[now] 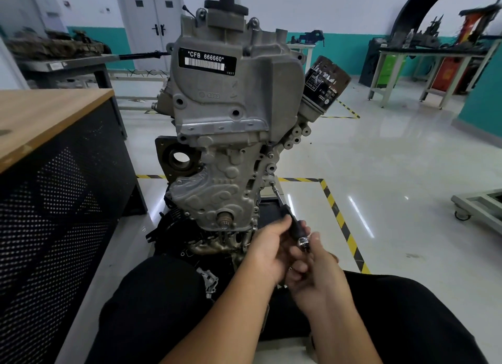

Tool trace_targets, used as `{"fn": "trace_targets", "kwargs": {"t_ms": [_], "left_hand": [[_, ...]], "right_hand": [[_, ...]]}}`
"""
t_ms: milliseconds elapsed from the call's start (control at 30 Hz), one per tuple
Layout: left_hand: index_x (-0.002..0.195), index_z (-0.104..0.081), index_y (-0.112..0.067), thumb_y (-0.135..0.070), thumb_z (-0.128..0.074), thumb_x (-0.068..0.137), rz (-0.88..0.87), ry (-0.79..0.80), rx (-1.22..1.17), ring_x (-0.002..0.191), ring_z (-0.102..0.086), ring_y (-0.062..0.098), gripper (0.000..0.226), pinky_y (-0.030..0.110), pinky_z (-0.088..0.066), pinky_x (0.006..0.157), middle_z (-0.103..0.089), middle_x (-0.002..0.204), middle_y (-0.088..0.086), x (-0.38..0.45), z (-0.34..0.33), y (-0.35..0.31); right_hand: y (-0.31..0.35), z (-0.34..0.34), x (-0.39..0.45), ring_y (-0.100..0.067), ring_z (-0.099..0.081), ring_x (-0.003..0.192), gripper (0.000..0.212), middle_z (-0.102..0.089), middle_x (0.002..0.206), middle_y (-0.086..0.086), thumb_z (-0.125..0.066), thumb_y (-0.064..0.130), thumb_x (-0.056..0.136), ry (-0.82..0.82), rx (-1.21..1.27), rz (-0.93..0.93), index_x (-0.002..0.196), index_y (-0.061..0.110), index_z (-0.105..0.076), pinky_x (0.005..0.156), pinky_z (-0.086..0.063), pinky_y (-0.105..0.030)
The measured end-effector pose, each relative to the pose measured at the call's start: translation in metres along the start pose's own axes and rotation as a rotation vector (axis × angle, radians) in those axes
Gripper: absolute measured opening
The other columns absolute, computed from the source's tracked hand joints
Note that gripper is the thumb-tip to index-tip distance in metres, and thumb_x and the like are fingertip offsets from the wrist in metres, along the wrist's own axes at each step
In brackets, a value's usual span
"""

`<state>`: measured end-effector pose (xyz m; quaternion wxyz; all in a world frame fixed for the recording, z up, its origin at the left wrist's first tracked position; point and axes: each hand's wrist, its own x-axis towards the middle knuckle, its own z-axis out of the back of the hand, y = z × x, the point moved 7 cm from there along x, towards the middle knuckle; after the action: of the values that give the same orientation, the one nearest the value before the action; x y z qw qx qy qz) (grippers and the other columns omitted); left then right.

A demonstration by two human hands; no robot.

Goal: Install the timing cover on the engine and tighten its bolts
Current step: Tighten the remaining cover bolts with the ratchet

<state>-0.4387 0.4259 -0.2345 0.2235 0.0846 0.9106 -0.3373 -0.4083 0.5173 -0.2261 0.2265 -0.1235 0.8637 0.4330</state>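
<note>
- Timing cover [217, 195] already seated on engine [233, 97] lower front, approx 11 o'clock from the hands.
- Left hand [267, 248] grips driver [292, 222] handle; right hand [312, 266] pinches its chrome end.
- Driver long axis runs 5→11 o'clock, tip on bolt [272, 183] at cover's right edge.
- Left hand nearer bolt.
- Containers: none seen.

We see the grey cast timing cover [217, 198] seated upright against the front of the engine [233, 92], its ribbed face toward us. At its right edge a small bolt [272, 184] sits in its hole, met by the driver's [288, 214] tip.
</note>
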Motion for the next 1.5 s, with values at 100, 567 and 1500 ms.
{"fn": "trace_targets", "kwargs": {"t_ms": [100, 567, 1500], "left_hand": [[0.089, -0.072, -0.005, -0.016, -0.057, 0.102, -0.111, -0.056, 0.057, 0.069, -0.072, 0.026, 0.023, 0.033, -0.06, 0.058, -0.075, 0.087, 0.014, 0.003, 0.005, -0.004], [0.077, -0.075, -0.004, -0.012, -0.063, 0.097, -0.127, -0.108, 0.003, 0.07, -0.069, 0.028, 0.024, 0.042, -0.058, 0.078, -0.071, 0.085, 0.019, -0.001, 0.006, -0.006], [0.099, -0.074, -0.003, -0.014, -0.055, 0.102, -0.156, -0.047, 0.138, 0.084, -0.072, 0.031, 0.023, 0.051, -0.057, 0.09, -0.074, 0.101, 0.022, 0.007, 0.014, -0.004]], "right_hand": [[0.022, 0.007, 0.0, -0.012, -0.062, 0.053, 0.012, -0.072, 0.068, -0.003, -0.079, 0.03, 0.089, -0.11, -0.405, 0.33, 0.081, 0.022, -0.075, 0.05, -0.051, -0.03], [0.01, 0.0, 0.002, -0.011, -0.07, 0.064, 0.02, -0.077, 0.08, 0.0, -0.08, 0.021, 0.088, -0.054, -0.624, 0.347, 0.105, 0.014, -0.074, 0.058, -0.056, -0.027], [0.018, 0.01, 0.004, -0.009, -0.071, 0.065, 0.015, -0.074, 0.072, 0.006, -0.087, 0.027, 0.078, -0.242, -0.68, 0.465, 0.08, 0.022, -0.073, 0.066, -0.061, -0.033]]}}
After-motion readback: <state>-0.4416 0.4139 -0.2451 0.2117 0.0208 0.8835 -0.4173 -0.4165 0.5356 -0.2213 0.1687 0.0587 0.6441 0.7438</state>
